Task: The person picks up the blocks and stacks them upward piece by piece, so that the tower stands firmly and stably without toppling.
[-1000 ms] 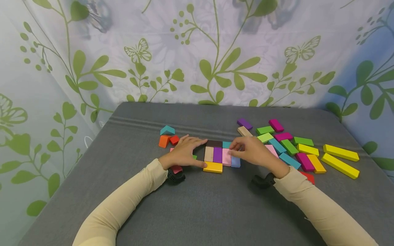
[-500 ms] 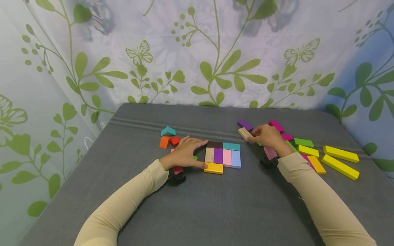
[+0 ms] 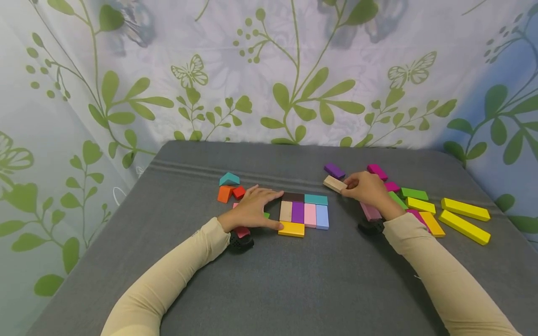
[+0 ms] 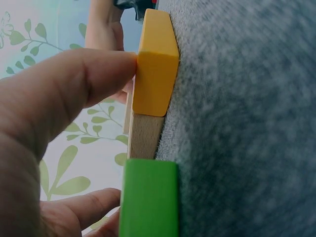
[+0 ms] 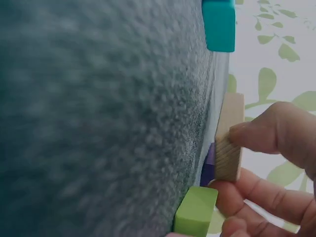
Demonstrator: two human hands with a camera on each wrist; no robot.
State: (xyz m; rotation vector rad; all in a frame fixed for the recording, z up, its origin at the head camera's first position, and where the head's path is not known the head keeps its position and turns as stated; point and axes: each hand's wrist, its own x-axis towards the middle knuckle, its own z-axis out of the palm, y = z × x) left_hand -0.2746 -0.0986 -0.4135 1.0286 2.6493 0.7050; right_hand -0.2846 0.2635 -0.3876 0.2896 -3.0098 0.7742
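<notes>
My right hand (image 3: pixel 366 190) pinches a plain wooden block (image 3: pixel 334 184) between thumb and fingers. The right wrist view shows that wooden block (image 5: pixel 229 138) close up, with the thumb on one face. My left hand (image 3: pixel 252 209) is spread at the left side of a flat group of blocks. Its thumb touches the orange-yellow block (image 3: pixel 291 229), and its fingertips reach the dark brown block (image 3: pixel 293 197). Between these lie a wooden block (image 3: pixel 286 211), a purple one (image 3: pixel 297 212), a pink one (image 3: pixel 310 215) and a light blue one (image 3: pixel 322 217). A teal block (image 3: pixel 316 199) tops the right side.
A purple block (image 3: pixel 334 170) lies behind the held block. Several coloured blocks spread to the right, with two long yellow bars (image 3: pixel 465 209) farthest out. A teal triangle (image 3: pixel 229 179), an orange block (image 3: pixel 224 193) and a red block (image 3: pixel 238 192) lie left on the grey table (image 3: pixel 269 284).
My right hand has left the pink block and moved right to the loose blocks. It has taken hold of the wooden block and turned it slightly. My left hand has stayed put.
</notes>
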